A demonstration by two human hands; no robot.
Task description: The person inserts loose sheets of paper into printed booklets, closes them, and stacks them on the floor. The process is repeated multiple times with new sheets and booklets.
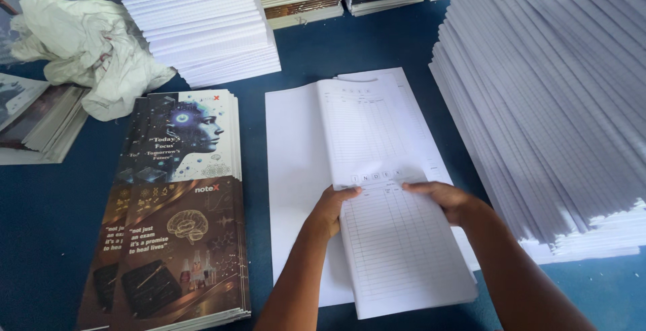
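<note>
Desk (54,237): deep blue. Ruled sheet (390,223) under fingers: white, fine grey table lines. Blank sheet (293,142) left of it: plain white. Cover stack (178,203) near left: dark, blue-white head picture above, brown-gold brain picture below. Paper stacks far (202,21) and right (552,102): white, faint grid. Crumpled cloth (87,48) far left: off-white.
</note>
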